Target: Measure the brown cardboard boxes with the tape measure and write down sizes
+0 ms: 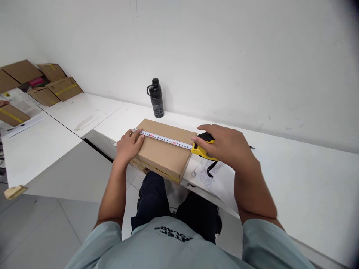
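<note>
A closed brown cardboard box [164, 155] lies on the white table [294, 175] in front of me, its near corner over the table edge. A white measuring tape blade [165, 139] is stretched across the box top. My left hand [129, 145] presses the blade's end down at the box's left edge, fingers curled on it. My right hand [227, 144] grips the yellow and black tape measure case [202, 147] just past the box's right edge. A sheet of written paper [207, 175] lies under that hand.
A black water bottle [157, 98] stands against the white wall behind the box. Several open cardboard boxes [53, 87] and papers lie on a second white table [39, 142] at the left. Another person's fingers [3, 103] show at the far left edge.
</note>
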{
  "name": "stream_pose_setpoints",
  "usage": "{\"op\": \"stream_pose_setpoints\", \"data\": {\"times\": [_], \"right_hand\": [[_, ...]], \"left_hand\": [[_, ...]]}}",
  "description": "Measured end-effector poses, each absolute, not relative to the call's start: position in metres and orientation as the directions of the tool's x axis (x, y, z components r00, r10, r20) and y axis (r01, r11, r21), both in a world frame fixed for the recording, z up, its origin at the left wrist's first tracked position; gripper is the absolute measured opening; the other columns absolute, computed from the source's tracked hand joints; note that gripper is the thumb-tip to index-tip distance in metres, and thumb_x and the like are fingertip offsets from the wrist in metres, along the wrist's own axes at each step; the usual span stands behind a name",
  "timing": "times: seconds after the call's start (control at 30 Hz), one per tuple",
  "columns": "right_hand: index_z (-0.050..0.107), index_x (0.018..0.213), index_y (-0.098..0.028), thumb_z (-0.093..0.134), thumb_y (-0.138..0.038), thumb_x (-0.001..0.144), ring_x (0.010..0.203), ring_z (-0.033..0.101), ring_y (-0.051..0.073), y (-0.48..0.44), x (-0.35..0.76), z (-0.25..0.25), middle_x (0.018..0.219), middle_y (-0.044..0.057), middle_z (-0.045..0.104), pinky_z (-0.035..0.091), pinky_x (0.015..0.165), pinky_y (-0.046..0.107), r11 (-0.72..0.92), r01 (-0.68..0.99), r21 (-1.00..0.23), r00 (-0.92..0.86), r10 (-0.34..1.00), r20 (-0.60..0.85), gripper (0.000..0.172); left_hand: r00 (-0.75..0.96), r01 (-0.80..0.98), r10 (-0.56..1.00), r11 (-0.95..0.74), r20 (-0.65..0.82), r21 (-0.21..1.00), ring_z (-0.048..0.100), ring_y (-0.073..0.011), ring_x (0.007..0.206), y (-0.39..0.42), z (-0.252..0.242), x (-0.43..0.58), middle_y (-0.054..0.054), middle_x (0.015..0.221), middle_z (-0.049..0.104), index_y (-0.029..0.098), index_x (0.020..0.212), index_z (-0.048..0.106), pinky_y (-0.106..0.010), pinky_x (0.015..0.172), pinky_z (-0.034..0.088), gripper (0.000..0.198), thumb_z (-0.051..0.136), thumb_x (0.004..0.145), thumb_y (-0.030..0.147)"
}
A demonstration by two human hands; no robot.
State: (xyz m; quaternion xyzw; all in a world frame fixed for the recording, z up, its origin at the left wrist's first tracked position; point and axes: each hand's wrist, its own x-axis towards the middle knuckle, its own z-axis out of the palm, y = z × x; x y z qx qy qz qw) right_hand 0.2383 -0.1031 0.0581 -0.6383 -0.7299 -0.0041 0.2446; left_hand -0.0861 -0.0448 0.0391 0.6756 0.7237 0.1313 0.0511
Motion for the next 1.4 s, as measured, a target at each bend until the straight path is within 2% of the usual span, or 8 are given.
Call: {"op": "stream_pose_setpoints", "data": {"times": [0.17, 0.3, 0.53, 0.7, 0.93, 1.03, 1.17, 1.4], "right_hand": [[0.082, 0.101, -0.028, 0.059, -0.057, 0.096, 0.086, 0.073, 0.023, -0.1, 0.246, 0.058, 0.102, 0.003, 0.083, 0.038, 0.063, 0.03, 0.219, 0.9, -0.376, -0.064, 0.921, 0.385, 0.037], [0.083, 0.092, -0.027, 0.06, -0.055, 0.096, 0.086, 0.074, 0.022, -0.093, 0.254, 0.056, 0.099, 0.003, 0.083, 0.038, 0.063, 0.031, 0.223, 0.896, -0.385, 0.0, 0.865, 0.502, 0.036], [0.082, 0.088, -0.029, 0.062, -0.054, 0.095, 0.093, 0.077, 0.027, -0.093, 0.283, 0.059, 0.097, 0.004, 0.083, 0.05, 0.072, 0.036, 0.197, 0.846, -0.495, 0.179, 0.77, 0.612, 0.033], [0.079, 0.083, -0.03, 0.064, -0.056, 0.091, 0.084, 0.077, 0.029, -0.096, 0.306, 0.059, 0.087, 0.005, 0.081, 0.055, 0.072, 0.041, 0.276, 0.788, -0.55, 0.176, 0.755, 0.632, 0.032], [0.077, 0.082, -0.034, 0.057, -0.053, 0.095, 0.086, 0.077, 0.031, -0.096, 0.316, 0.061, 0.089, 0.004, 0.083, 0.058, 0.075, 0.045, 0.275, 0.802, -0.53, 0.129, 0.787, 0.603, 0.031], [0.078, 0.079, -0.029, 0.063, -0.053, 0.09, 0.08, 0.077, 0.029, -0.093, 0.314, 0.059, 0.083, 0.004, 0.081, 0.057, 0.069, 0.041, 0.323, 0.788, -0.524, 0.124, 0.751, 0.649, 0.03], [0.079, 0.08, -0.027, 0.064, -0.054, 0.089, 0.079, 0.077, 0.027, -0.092, 0.311, 0.058, 0.082, 0.004, 0.081, 0.056, 0.069, 0.039, 0.326, 0.788, -0.522, 0.13, 0.74, 0.66, 0.032], [0.078, 0.083, -0.026, 0.062, -0.047, 0.095, 0.084, 0.077, 0.031, -0.098, 0.31, 0.061, 0.089, 0.009, 0.082, 0.057, 0.074, 0.044, 0.298, 0.81, -0.505, 0.163, 0.713, 0.682, 0.028]], "left_hand": [[-0.082, 0.961, 0.988, 0.042, 0.134, 0.274, 0.043, -0.0418, 0.155, -0.045, 0.038, -0.087, -0.009, 0.177, 0.033, 0.027, 0.173, 0.03, -0.061, 0.122, 0.04, 0.077, 0.037, 0.104, 0.059], [-0.095, 0.954, 0.986, 0.052, 0.134, 0.297, 0.046, -0.0448, 0.152, -0.048, 0.034, -0.092, -0.015, 0.175, 0.037, 0.019, 0.176, 0.017, -0.063, 0.118, 0.042, 0.087, 0.037, 0.103, 0.062], [-0.043, 0.956, 0.986, -0.006, 0.161, 0.294, 0.049, -0.0393, 0.151, -0.056, 0.026, -0.102, -0.01, 0.169, 0.048, 0.02, 0.165, 0.046, -0.056, 0.123, 0.039, 0.075, 0.033, 0.104, 0.061], [-0.05, 0.945, 0.978, -0.019, 0.203, 0.326, 0.052, -0.0375, 0.148, -0.062, 0.021, -0.106, -0.012, 0.164, 0.054, 0.021, 0.161, 0.049, -0.055, 0.122, 0.042, 0.07, 0.036, 0.105, 0.06], [-0.047, 0.899, 0.931, -0.118, 0.361, 0.422, 0.055, -0.0359, 0.144, -0.07, -0.001, -0.123, -0.013, 0.158, 0.06, 0.022, 0.156, 0.055, -0.053, 0.12, 0.043, 0.064, 0.042, 0.104, 0.056], [-0.149, 0.851, 0.863, -0.137, 0.483, 0.507, 0.061, -0.0321, 0.137, -0.08, -0.023, -0.127, -0.013, 0.148, 0.067, 0.022, 0.147, 0.063, -0.048, 0.117, 0.045, 0.057, 0.042, 0.104, 0.052], [-0.388, 0.73, 0.659, -0.208, 0.645, 0.651, 0.066, -0.0278, 0.129, -0.096, -0.053, -0.125, -0.014, 0.133, 0.073, 0.019, 0.129, 0.071, -0.044, 0.116, 0.046, 0.05, 0.036, 0.106, 0.044], [-0.523, 0.628, 0.676, -0.107, 0.519, 0.771, 0.063, -0.0266, 0.128, -0.082, -0.056, -0.132, -0.011, 0.127, 0.073, 0.022, 0.12, 0.072, -0.044, 0.12, 0.042, 0.035, 0.054, 0.096, 0.04]]}}
